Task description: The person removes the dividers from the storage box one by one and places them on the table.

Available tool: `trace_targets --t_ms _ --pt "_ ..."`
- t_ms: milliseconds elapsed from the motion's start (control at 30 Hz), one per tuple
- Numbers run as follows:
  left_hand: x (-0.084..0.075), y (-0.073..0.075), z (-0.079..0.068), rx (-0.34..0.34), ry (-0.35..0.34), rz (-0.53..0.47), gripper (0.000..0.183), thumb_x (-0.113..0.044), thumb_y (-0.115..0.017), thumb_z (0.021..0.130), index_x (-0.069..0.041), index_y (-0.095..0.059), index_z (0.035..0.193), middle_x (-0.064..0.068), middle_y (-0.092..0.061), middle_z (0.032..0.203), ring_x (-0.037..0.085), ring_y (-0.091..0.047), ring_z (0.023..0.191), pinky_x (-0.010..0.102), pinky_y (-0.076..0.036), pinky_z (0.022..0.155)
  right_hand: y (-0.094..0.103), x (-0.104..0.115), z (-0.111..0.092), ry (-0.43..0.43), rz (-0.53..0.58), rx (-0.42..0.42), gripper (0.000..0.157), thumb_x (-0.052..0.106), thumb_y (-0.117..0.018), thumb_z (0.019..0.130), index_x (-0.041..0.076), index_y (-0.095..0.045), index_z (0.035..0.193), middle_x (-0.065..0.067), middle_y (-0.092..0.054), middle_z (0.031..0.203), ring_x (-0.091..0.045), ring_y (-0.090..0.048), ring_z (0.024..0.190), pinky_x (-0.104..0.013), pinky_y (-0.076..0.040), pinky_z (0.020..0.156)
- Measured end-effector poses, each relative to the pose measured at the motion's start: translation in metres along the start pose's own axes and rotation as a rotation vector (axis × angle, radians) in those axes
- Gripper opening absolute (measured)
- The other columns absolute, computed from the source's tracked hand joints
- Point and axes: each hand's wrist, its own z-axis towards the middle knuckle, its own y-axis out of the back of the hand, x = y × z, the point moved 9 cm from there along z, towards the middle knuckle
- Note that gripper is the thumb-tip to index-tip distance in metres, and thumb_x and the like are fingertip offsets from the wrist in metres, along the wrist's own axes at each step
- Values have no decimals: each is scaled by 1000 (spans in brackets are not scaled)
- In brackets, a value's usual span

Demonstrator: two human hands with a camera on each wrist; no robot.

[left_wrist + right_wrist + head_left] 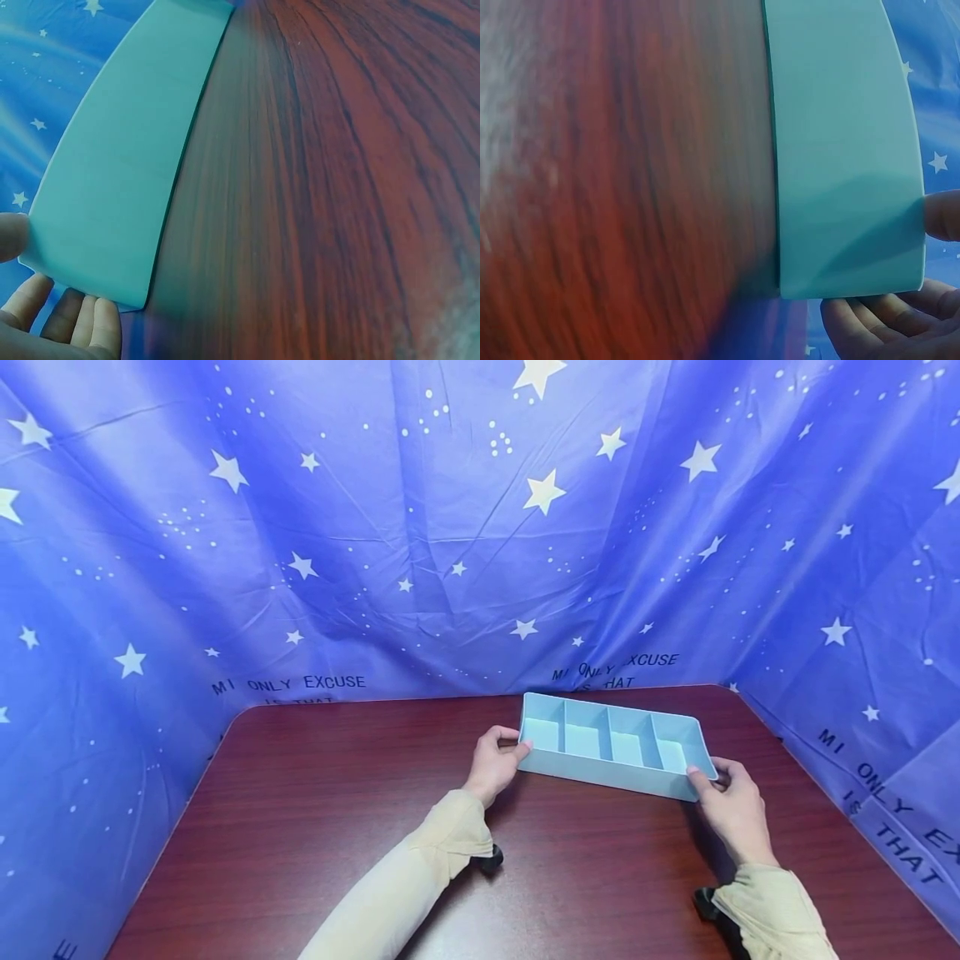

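A light blue plastic organizer tray [600, 772], split by dividers into several compartments with nothing visible in them, is at the back right of the table, slightly slanted. The left hand [495, 764] grips its left end, thumb at the near corner of the rim and fingers around the end wall. At the opposite end the right hand [735, 806] holds the near right corner the same way. Both wrist views show the tray's long front wall [120, 157] between thumb and fingers at its end. Whether the tray's base touches the table cannot be told.
The dark red wood-grain table [322, 793] extends to the left and in front of the tray. A blue curtain [420, 527] with white stars and printed words hangs behind the table and along both sides.
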Motion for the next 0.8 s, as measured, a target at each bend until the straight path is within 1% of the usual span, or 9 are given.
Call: trace_targets --t_ms 233,533,733,800 --pt "1 7 -2 -22 -9 5 29 -13 -71 86 2 -59 108 12 -65 99 21 -65 94 31 -52 80 -4 6 -1 26 -9 -3 60 41 -56 94 -2 -47 134 -24 -62 112 11 -44 74 -22 -42 68" --pt "2 15 -3 -34 -4 -23 28 -12 -72 85 2 -59 106 13 -65 98 22 -64 93 30 -52 78 -9 14 -1 51 -3 -5 58 41 -57 94 -2 -48 133 -24 -63 111 12 -44 74 -19 -41 67" --pt "3 25 -5 -43 -14 -53 31 -11 -72 85 6 -58 107 16 -64 99 24 -64 93 31 -53 77 -17 20 -1 77 17 15 59 40 -57 94 -3 -46 133 -26 -62 111 12 -45 74 -13 -44 61" --pt "3 28 -6 -44 -15 -54 32 -11 -72 85 7 -58 108 16 -64 99 23 -64 93 31 -53 77 -19 22 -1 84 31 19 59 39 -57 94 -4 -46 133 -26 -62 111 11 -45 73 -13 -45 59"
